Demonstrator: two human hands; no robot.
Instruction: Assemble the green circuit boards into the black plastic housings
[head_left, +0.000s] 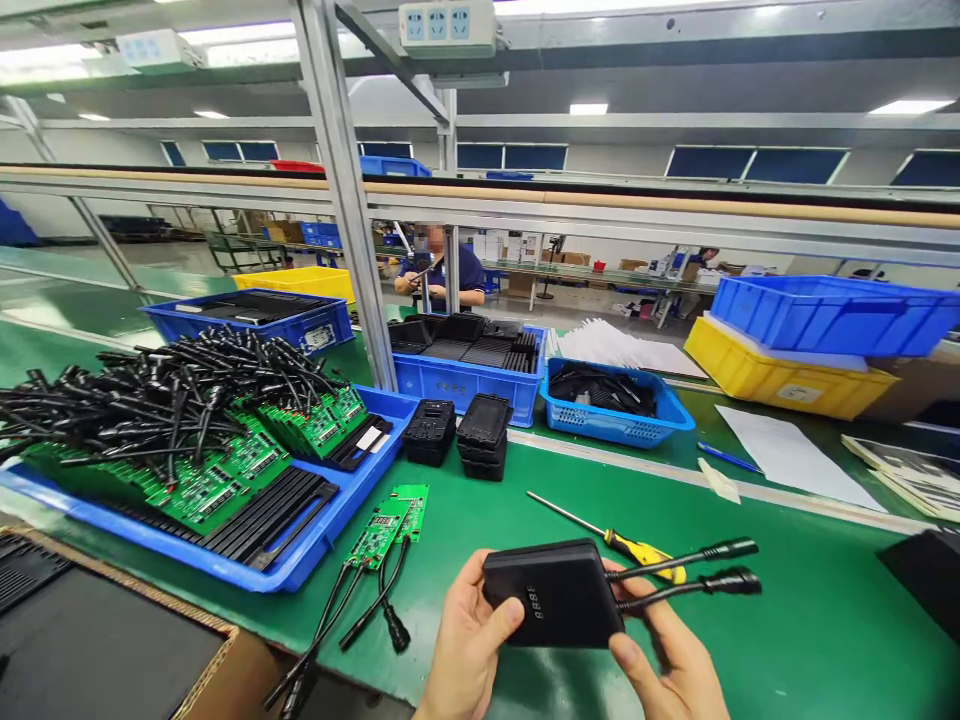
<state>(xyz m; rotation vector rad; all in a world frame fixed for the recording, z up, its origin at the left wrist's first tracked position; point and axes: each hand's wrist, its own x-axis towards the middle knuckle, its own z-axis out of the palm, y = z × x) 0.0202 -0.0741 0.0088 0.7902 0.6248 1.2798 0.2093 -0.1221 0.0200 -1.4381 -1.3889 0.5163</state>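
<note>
A black plastic controller box with a small digit display is held up over the green bench. My left hand grips its left end, the thumb lying on the front face. At the lower right corner my right hand closes on the box, its fingers behind the two black cables that come out of that side. Just behind the box lies a yellow-handled screwdriver. To the left, two green circuit boards with black cables rest on the bench, overlapping.
A blue tray at left holds many cabled boards and black panels. Small stacks of black housings stand behind. Blue bins, a blue basket and paper line the back. A cardboard box is at lower left. A person sits beyond.
</note>
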